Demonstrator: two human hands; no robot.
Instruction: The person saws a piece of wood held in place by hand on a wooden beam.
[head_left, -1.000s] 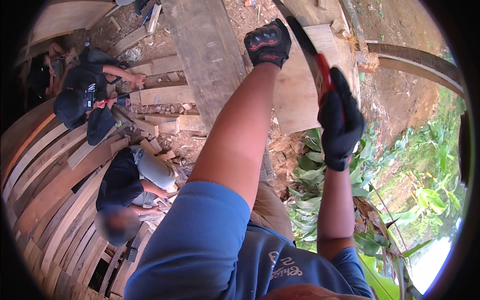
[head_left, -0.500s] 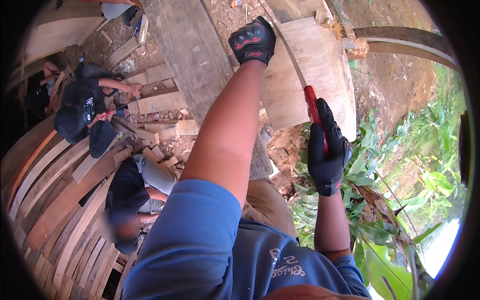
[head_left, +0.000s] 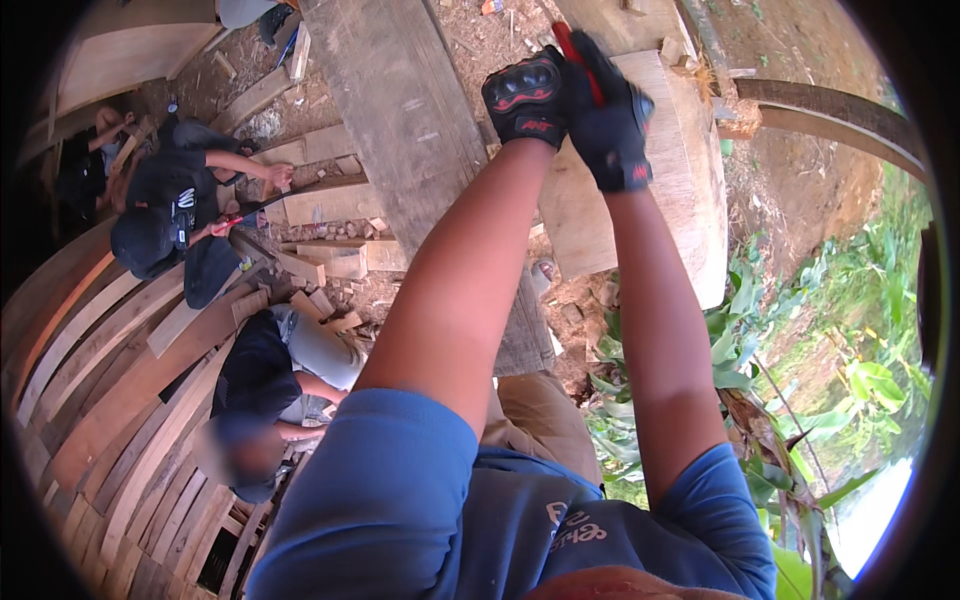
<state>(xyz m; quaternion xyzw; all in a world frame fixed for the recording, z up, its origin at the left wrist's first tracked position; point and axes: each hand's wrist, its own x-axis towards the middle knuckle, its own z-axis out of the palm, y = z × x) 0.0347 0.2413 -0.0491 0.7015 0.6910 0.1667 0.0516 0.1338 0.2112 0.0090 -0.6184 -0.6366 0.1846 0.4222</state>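
Observation:
My right hand (head_left: pixel 608 125), in a black glove with red trim, is closed round the red handle (head_left: pixel 597 85) of a long, narrow-bladed tool. Little of the blade shows beyond the handle. Against its left side sits my left hand (head_left: pixel 525 95), also gloved and curled closed, knuckles up. Its fingertips are hidden, so what it grips cannot be made out. Both hands are over a pale wooden sheet (head_left: pixel 660 210). A grey weathered plank (head_left: pixel 390 100) runs to the left of my left hand.
Left, a person in black (head_left: pixel 165 205) holds a red-handled tool; a second person (head_left: pixel 260 375) sits lower down. Stacked curved boards (head_left: pixel 130 440) fill the lower left. Wood offcuts (head_left: pixel 330 205) lie on the ground. Green plants (head_left: pixel 850 330) grow at right, below a curved beam (head_left: pixel 830 110).
My right hand has moved up and away from me with the red-handled tool, to beside my left hand. The left hand stays curled at nearly the same place; the view has shifted slightly.

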